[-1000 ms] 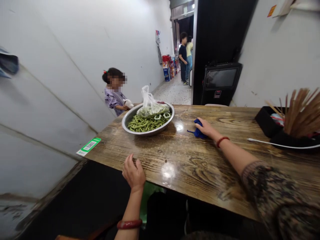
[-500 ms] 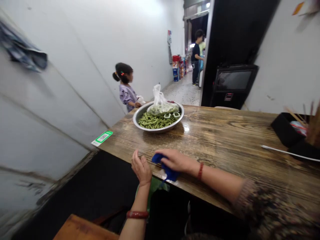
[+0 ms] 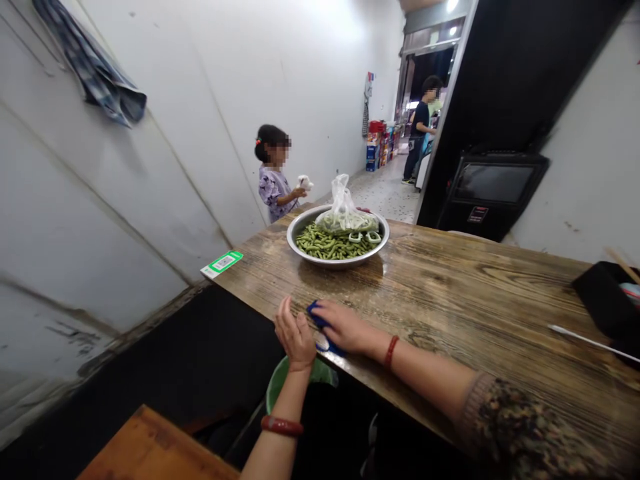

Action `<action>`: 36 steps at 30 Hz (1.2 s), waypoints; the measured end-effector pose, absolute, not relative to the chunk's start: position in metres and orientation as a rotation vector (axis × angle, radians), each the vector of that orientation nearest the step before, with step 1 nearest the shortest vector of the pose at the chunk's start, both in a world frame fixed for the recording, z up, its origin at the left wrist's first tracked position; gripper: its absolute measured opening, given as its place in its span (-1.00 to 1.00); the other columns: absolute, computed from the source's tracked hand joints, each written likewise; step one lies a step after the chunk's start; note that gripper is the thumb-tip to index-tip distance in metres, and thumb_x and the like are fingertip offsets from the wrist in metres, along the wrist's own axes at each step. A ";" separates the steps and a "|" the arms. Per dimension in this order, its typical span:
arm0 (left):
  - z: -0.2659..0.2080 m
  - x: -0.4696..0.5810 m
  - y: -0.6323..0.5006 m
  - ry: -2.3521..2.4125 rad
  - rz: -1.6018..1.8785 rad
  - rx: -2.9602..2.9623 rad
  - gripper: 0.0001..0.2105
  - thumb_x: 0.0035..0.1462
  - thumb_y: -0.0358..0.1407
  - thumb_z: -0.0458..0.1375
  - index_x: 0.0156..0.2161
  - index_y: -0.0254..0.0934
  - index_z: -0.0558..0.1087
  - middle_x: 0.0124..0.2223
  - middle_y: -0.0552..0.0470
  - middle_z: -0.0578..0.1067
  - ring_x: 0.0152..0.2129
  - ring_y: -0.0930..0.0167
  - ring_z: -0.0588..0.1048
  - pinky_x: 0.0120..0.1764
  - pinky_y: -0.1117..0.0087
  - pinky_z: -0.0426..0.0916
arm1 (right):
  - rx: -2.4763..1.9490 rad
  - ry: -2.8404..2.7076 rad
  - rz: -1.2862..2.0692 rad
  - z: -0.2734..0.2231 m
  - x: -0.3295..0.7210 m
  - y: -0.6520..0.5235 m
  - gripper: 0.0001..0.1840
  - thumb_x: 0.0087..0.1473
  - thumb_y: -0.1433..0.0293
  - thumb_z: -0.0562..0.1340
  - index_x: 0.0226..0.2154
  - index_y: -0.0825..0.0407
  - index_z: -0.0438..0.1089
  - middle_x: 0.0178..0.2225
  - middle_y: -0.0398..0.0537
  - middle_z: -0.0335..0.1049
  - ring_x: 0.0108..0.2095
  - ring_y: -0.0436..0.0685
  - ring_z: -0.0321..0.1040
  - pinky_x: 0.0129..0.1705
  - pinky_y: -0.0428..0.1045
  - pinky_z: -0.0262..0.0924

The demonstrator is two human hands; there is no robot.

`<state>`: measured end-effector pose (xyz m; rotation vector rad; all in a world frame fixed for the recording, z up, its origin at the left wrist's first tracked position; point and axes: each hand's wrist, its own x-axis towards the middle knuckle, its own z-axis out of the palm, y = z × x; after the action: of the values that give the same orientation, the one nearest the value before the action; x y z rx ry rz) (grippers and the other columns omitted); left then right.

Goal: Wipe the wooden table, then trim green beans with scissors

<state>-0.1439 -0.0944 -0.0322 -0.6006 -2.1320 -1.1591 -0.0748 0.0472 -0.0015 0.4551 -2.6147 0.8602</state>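
My right hand (image 3: 346,327) presses a blue cloth (image 3: 319,320) onto the wooden table (image 3: 440,293) near its front edge, fingers curled over it. Most of the cloth is hidden under the palm. My left hand (image 3: 295,339) is just left of it at the table's edge, fingers stretched out and slightly cupped, with nothing in it. Farther back on the table stands a metal bowl (image 3: 293,248) full of green bean pods (image 3: 325,245). A clear plastic bag (image 3: 342,200) with more green pods rests on top of them.
Below the table edge is a green bin (image 3: 274,387). A wooden stool (image 3: 155,447) stands at lower left. A green code card (image 3: 223,263) lies at the left corner. On the right are a white cable (image 3: 585,340) and a black holder (image 3: 597,300). A child (image 3: 274,187) stands behind the table.
My right hand and the cloth have shifted slightly toward my left hand, and less cloth shows. The child has raised a white item. The view has turned a little left.
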 end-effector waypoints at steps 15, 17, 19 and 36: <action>-0.028 -0.146 -0.093 -2.142 -1.089 -0.678 -0.55 0.28 -0.24 -0.14 0.20 -0.38 0.22 0.16 -0.31 0.34 0.13 0.19 0.28 0.15 0.12 0.13 | -0.739 -2.572 0.536 0.014 -0.043 0.249 -0.47 0.10 0.36 0.18 0.11 0.24 0.25 0.15 0.39 0.21 0.19 0.39 0.13 0.22 0.27 0.01; -0.028 -0.146 -0.093 -2.134 -1.083 -0.672 -0.55 0.28 -0.24 -0.14 0.20 -0.39 0.22 0.16 -0.31 0.34 0.14 0.20 0.28 0.15 0.12 0.13 | -0.529 -2.657 0.525 0.006 -0.055 0.212 -0.43 0.11 0.32 0.20 0.14 0.23 0.23 0.19 0.36 0.17 0.20 0.36 0.12 0.22 0.22 0.04; -0.028 -0.146 -0.093 -2.134 -1.073 -0.670 -0.55 0.28 -0.23 -0.15 0.19 -0.41 0.22 0.15 -0.32 0.35 0.14 0.20 0.28 0.15 0.12 0.13 | -0.192 -2.709 0.575 0.001 -0.059 0.160 -0.43 0.12 0.34 0.19 0.16 0.20 0.23 0.21 0.32 0.16 0.21 0.31 0.12 0.22 0.19 0.06; -0.025 -0.152 -0.086 -2.209 -1.082 -0.663 -0.49 0.22 -0.12 -0.13 0.15 -0.42 0.27 0.14 -0.35 0.35 0.13 0.10 0.29 0.16 0.00 0.10 | -0.780 -2.372 0.732 0.030 0.108 0.285 -0.49 0.04 0.67 0.06 0.05 0.16 0.32 0.12 0.20 0.32 0.17 0.22 0.18 0.29 0.23 -0.09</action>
<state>-0.1522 -0.0859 -0.0248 -0.6631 -2.2089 -1.0825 0.1080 0.2850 0.0298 -0.7800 -2.3721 0.7315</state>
